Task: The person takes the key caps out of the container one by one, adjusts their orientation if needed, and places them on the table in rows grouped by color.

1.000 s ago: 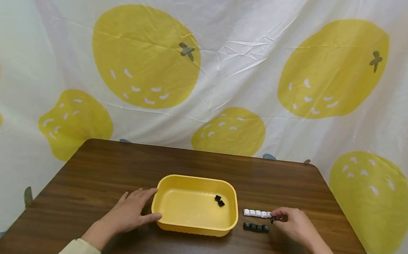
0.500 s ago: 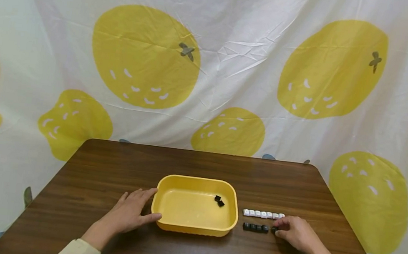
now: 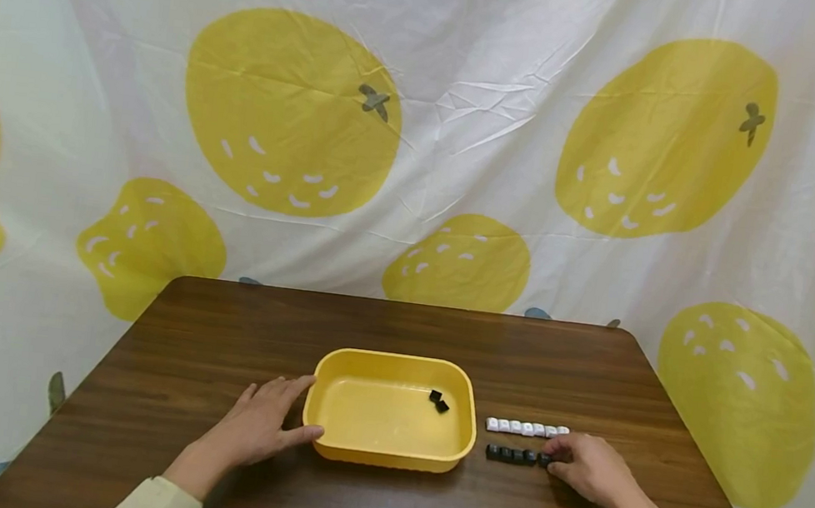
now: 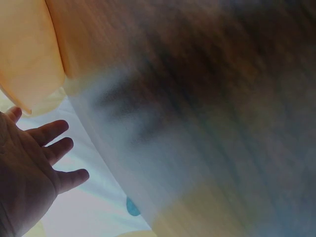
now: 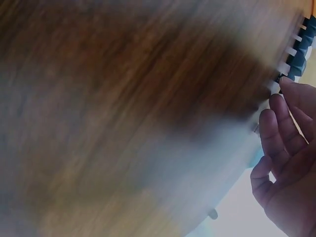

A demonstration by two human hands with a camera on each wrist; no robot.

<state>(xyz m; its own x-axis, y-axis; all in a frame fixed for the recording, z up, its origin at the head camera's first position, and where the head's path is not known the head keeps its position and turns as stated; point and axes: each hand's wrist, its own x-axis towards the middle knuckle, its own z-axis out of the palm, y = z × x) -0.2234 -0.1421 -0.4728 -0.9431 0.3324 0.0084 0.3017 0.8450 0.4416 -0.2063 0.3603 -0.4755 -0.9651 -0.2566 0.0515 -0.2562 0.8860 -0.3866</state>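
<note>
My right hand (image 3: pixel 592 471) pinches a black keycap (image 3: pixel 544 460) between thumb and fingers, on the table at the right end of a row of black keycaps (image 3: pixel 511 455). In the right wrist view my thumb and fingers cover most of that keycap; whether it touches the row I cannot tell. Just behind lies a straight row of white keycaps (image 3: pixel 527 428). My left hand (image 3: pixel 258 426) rests against the left side of a yellow tray (image 3: pixel 384 458), fingers spread and thumb at its front left corner. Two black keycaps (image 3: pixel 439 402) lie inside the tray near its right wall.
The dark wooden table (image 3: pixel 280 315) ends at a back edge in front of a white curtain (image 3: pixel 465 143) printed with yellow lemons. The tray stands just left of the two keycap rows.
My right hand has come from the right end of the white row forward to the black row, bringing the black keycap down and leftward to that row's end. My left hand and the tray stay put.
</note>
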